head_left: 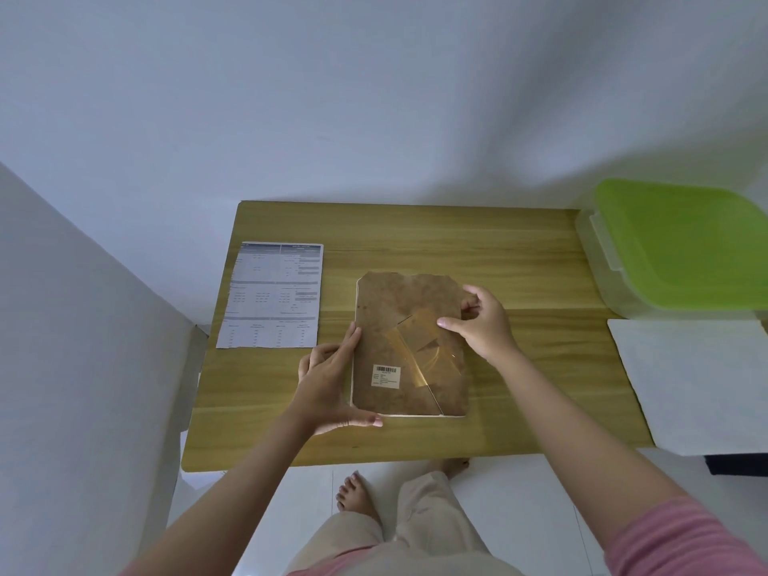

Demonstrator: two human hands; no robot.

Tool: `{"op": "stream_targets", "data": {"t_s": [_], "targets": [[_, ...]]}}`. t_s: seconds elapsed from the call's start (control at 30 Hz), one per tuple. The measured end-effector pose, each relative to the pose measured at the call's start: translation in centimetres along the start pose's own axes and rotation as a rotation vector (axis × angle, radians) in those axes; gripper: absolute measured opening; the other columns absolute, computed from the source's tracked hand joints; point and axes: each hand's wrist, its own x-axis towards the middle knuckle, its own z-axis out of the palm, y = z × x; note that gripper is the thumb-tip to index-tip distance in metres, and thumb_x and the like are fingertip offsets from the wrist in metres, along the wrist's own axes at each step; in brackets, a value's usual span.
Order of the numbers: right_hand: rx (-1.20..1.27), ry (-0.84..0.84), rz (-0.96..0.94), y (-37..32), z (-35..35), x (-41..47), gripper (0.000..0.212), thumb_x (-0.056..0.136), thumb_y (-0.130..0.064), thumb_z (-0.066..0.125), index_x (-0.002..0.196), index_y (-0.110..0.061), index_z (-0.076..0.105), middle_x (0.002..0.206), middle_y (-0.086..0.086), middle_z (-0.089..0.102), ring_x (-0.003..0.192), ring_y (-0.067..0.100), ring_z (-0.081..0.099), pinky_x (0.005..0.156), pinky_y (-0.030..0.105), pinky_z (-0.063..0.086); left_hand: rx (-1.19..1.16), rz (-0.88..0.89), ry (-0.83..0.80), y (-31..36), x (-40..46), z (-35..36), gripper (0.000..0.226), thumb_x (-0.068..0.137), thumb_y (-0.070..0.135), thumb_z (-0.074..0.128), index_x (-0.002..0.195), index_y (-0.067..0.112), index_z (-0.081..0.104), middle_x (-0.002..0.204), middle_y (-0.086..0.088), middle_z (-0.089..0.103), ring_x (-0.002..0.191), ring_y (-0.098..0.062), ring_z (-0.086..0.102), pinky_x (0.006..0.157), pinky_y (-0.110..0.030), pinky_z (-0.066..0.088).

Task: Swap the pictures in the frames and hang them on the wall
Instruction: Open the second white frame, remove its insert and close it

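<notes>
One picture frame (pixel 409 347) lay face down near the middle of the wooden table (pixel 519 276), its brown backing board up, with one barcode label (pixel 386 376) and a folded stand (pixel 424 351) showing on it. One printed sheet (pixel 272 295) lay flat to its left, apart from it. At the right edge stood one clear box with a green lid (pixel 685 247), and one white sheet (pixel 698 380) lay in front of it. The left hand (pixel 332 384) rested flat and open along the frame's left edge, thumb stretched under the near corner. The right hand (pixel 482 322) reached over the frame's upper right edge, fingers curled narrowly there; whether they pinched anything I could not tell.
</notes>
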Motion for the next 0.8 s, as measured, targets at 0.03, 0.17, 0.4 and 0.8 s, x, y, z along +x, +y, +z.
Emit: {"op": "stream_targets", "data": {"t_s": [0.03,0.17,0.4,0.8], "targets": [[0.019,0.024,0.005,0.2,0.2,-0.2,0.077,0.062,-0.02,0.087,0.13,-0.016,0.05,0.101,-0.002,0.059,0.098,0.017,0.058,0.092,0.037,0.05,-0.014,0.001,-0.002,0.1,0.0,0.0,0.143,0.033,0.076,0.073,0.147,0.036,-0.004,0.152,0.028,-0.006,0.13,-0.006,0.016,0.104,-0.031,0.007],[0.039,0.048,-0.032,0.1,0.4,-0.4,0.072,0.062,-0.021,0.087,0.127,-0.018,0.055,0.1,-0.001,0.061,0.099,0.018,0.06,0.09,0.034,0.05,-0.086,-0.017,0.003,0.2,0.0,-0.2,0.14,0.031,0.07,0.077,0.147,0.039,0.004,0.151,0.031,-0.002,0.127,-0.003,0.016,0.102,-0.031,0.008],[-0.001,0.024,-0.149,0.1,0.4,-0.6,0.065,0.075,-0.026,0.078,0.134,-0.02,0.049,0.057,-0.005,0.047,0.055,0.003,0.046,0.072,0.0,0.037,-0.235,-0.038,0.105,0.3,0.2,-0.5,0.108,0.042,0.063,0.07,0.137,0.049,0.02,0.141,0.038,0.015,0.103,-0.003,0.031,0.101,-0.034,0.031],[0.09,0.137,-0.26,-1.2,-3.6,1.9,0.057,0.08,-0.029,0.074,0.133,-0.024,0.052,0.072,-0.007,0.048,0.061,0.007,0.044,0.06,0.007,0.038,-0.447,-0.063,0.344,5.9,3.5,-2.0,0.069,0.068,0.005,0.079,0.13,0.019,0.052,0.107,0.005,0.066,0.089,-0.002,0.063,0.084,-0.018,0.052]]}}
